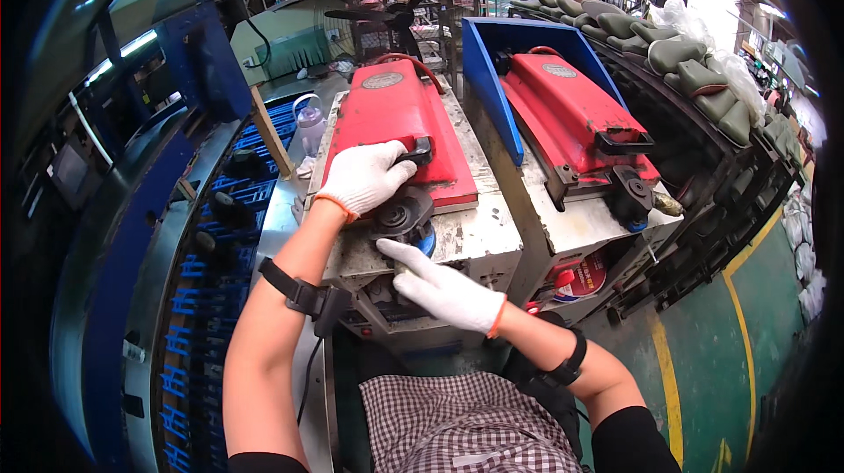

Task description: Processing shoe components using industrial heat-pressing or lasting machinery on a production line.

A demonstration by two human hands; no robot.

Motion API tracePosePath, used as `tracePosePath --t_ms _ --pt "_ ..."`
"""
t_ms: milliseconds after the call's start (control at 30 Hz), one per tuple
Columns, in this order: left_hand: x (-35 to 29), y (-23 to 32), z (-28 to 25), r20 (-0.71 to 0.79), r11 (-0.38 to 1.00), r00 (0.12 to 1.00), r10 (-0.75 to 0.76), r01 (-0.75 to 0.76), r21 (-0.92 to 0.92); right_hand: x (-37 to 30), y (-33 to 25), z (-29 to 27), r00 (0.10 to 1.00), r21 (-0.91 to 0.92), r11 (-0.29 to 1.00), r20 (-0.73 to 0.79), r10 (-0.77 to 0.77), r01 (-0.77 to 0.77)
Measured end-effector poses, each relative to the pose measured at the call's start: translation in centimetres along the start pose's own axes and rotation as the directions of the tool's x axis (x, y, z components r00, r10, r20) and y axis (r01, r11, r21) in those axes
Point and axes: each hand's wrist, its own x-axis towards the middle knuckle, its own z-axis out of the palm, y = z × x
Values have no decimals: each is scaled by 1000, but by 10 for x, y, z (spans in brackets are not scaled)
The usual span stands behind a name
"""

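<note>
My left hand (367, 178), in a white knit glove with an orange cuff, closes round the black handle (420, 152) at the near end of a red machine cover (384, 112). The cover lies lowered on a worn, pale machine body (483, 236). Just below it sits a dark, round-topped clamp-like part (403, 212) with a blue base (425, 243). My right hand (444, 290), gloved the same way, reaches in from the right with its fingers stretched toward that part. Nothing shows in its grasp, though its thumb side is partly hidden.
To the right stands a second machine with a red cover (563, 95) and blue side panels (492, 77). Dark green padded pieces (677, 55) fill a rack beyond it. On the left runs a conveyor with blue supports (189, 297). A black-bladed fan (400, 14) stands behind, near a clear jug (310, 128).
</note>
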Motion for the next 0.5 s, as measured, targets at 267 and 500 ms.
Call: tracePosePath --t_ms 267,500 --pt "11 -6 -9 111 1000 994 22 -23 7 19 -18 28 991 -204 972 39 128 -117" --pt "27 2 -43 -10 999 1000 18 -17 47 35 -28 29 976 -343 939 189 109 -38"
